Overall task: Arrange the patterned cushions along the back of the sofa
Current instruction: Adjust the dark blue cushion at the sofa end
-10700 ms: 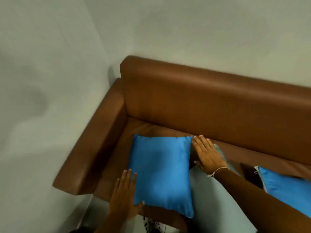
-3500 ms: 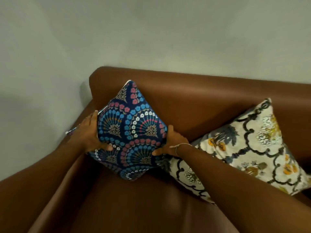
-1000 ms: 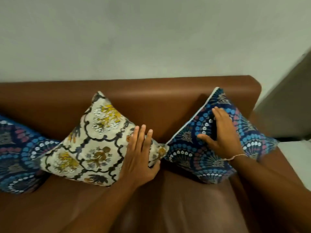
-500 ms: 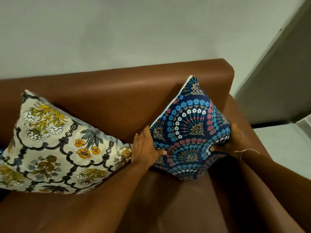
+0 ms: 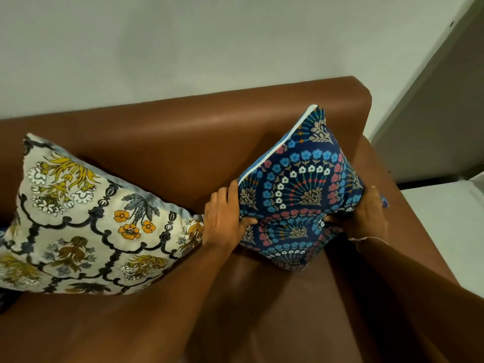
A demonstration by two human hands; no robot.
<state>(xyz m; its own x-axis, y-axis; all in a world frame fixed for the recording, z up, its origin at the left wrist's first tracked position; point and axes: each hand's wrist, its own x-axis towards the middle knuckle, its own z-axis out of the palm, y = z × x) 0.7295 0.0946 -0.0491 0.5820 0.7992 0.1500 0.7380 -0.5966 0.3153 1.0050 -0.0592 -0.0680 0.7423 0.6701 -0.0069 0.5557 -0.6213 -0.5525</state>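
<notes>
A navy cushion (image 5: 301,184) with blue, pink and white fan patterns stands on one corner against the brown leather sofa back (image 5: 183,132), at the sofa's right end. My left hand (image 5: 225,218) grips its left corner and my right hand (image 5: 366,213) grips its right corner, pinching the fabric inward. A cream cushion (image 5: 86,221) with yellow flowers and dark scalloped lines leans against the sofa back to the left, touching my left hand. At the far left edge a sliver of another dark cushion (image 5: 2,299) shows.
The sofa's right armrest (image 5: 408,231) runs beside the navy cushion. A pale wall (image 5: 209,43) rises behind the sofa. A grey door or panel (image 5: 445,113) and light floor (image 5: 450,231) lie to the right. The brown seat (image 5: 131,323) stretches below my forearms.
The navy cushion has moved closer to the right armrest and is squeezed more between my hands. The view has shifted slightly; the cream cushion stays put.
</notes>
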